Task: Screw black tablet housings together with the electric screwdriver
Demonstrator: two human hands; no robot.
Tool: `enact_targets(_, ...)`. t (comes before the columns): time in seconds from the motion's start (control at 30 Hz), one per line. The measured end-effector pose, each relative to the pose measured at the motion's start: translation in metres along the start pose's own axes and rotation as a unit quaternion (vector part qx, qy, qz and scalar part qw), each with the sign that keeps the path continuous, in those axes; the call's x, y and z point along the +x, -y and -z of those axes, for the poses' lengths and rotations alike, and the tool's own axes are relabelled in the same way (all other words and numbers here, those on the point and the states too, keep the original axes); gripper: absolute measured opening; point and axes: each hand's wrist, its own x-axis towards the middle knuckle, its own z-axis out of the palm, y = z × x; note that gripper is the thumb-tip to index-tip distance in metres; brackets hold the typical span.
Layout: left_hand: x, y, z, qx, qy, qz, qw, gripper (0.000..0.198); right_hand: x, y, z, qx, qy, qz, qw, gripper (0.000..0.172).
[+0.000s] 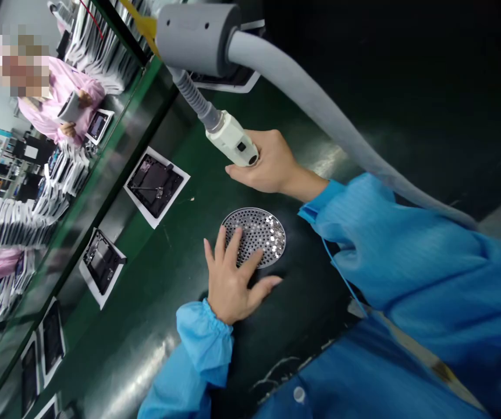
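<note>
The left hand [233,279] lies flat and spread wide on the dark green table [176,273], palm down, its fingers [233,244] reaching over the near edge of a round metal tray [261,230] full of small holes; whether the fingertips press on the tray or only rest over it is hard to make out. Tiny shiny bits sit in some of the holes, too small to identify. The right hand [267,163] is beyond the tray, closed around the body of a white handheld tool [233,142]; the palm side of the grip is hidden behind the tool, and the tip of the tool cannot be seen. A ribbed grey cable [191,93] runs up from the tool's back end to a thick grey housing [198,38] at the top of the view, and a padded grey hose [320,116] sweeps down from there across the blue sleeve [407,256], its lower end cut off at the right edge. On the belt to the left lie several dark flat devices on white sheets [156,186], the nearest just beside the tray, the lower ones partly out of frame. Further left, a person in a pink coat [62,99] holds a grey object; stacks of similar sheets [14,218] beside them are blurred.
</note>
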Motion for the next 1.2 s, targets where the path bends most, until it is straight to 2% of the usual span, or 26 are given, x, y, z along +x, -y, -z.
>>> enact_targets(0.07,-0.001,0.004,0.001,-0.019,-0.02,-0.018,0.999,0.046,0.0,0.0,0.0,-0.002,-0.001,-0.002,1.0,0.03)
enact_targets(0.13,0.003,0.019,0.004,-0.026,-0.06,0.003,0.998,0.04,0.0,0.0,-0.001,-0.002,-0.008,-0.003,1.0,0.031)
enact_targets(0.2,0.011,0.044,0.009,-0.026,-0.094,0.053,0.994,0.03,0.001,-0.001,-0.001,-0.002,-0.015,-0.002,1.0,0.028)
enact_targets(0.27,0.023,0.073,0.014,-0.013,-0.106,0.1,0.989,0.024,0.001,-0.002,-0.001,0.004,-0.015,-0.003,1.0,0.023)
enact_targets(0.33,0.038,0.102,0.02,0.028,-0.082,0.142,0.986,0.021,0.0,-0.002,0.0,0.02,-0.012,0.0,1.0,0.02)
enact_targets(0.43,0.06,0.136,0.029,0.128,0.016,0.206,0.97,0.023,0.0,-0.004,0.0,0.055,-0.007,0.016,0.998,0.03)
enact_targets(0.5,0.073,0.152,0.034,0.177,0.07,0.232,0.954,0.028,0.0,-0.005,-0.002,0.07,-0.011,0.02,0.997,0.038)
enact_targets(0.6,0.088,0.167,0.039,0.208,0.095,0.257,0.939,0.034,0.001,-0.009,-0.005,0.053,-0.025,0.019,0.998,0.034)
enact_targets(0.73,0.099,0.18,0.041,0.234,0.135,0.267,0.925,0.033,0.003,-0.013,-0.009,0.004,-0.045,0.034,0.998,0.019)
enact_targets(0.87,0.102,0.185,0.047,0.251,0.18,0.253,0.917,0.03,0.004,-0.015,-0.011,0.0,-0.047,0.051,0.998,0.018)
enact_targets(0.97,0.098,0.181,0.059,0.266,0.188,0.252,0.911,0.03,0.004,-0.015,-0.01,0.008,-0.046,0.06,0.997,0.019)
enact_targets(1.07,0.082,0.168,0.073,0.27,0.183,0.255,0.91,0.028,0.004,-0.015,-0.01,0.012,-0.043,0.068,0.997,0.019)
enact_targets(1.2,0.04,0.145,0.08,0.244,0.166,0.21,0.932,0.026,0.005,-0.017,-0.011,0.006,-0.037,0.075,0.997,0.017)
